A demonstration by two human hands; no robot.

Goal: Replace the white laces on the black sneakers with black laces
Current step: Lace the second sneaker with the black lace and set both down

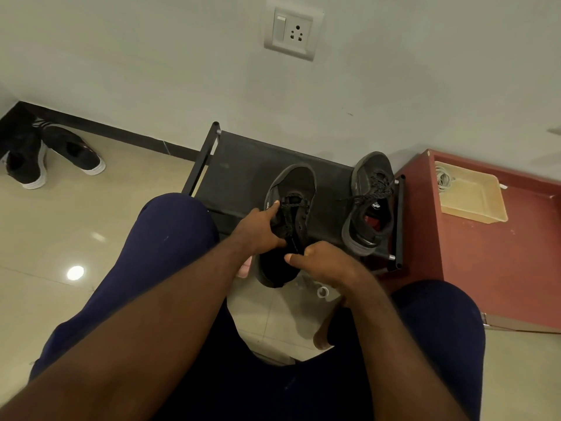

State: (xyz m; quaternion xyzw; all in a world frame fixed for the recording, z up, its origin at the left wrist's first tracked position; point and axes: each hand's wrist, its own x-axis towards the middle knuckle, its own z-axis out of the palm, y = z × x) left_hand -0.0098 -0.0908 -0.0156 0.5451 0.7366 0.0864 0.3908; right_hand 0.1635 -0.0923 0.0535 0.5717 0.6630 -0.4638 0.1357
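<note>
Head view: the left grip (261, 230) clasps the sneaker (299, 183) at centre. Its index finger (274, 205) lies along the sneaker's 9 o'clock side, likely to steady it over the rack (239, 165). At 6 o'clock of the eyelets the right grip (323, 264) is closed, apparently pinching the black lace (292, 205) taut for threading. The second sneaker (368, 205), at 3 o'clock, already wears black laces.

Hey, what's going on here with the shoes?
A seated person is lacing a black sneaker held over a black shoe rack. The left hand grips the sneaker's side while the right hand appears to pinch the black lace, which seems only partly threaded. The second sneaker sits on the rack, already laced in black. What looks like white laces lies in a tray.
</note>
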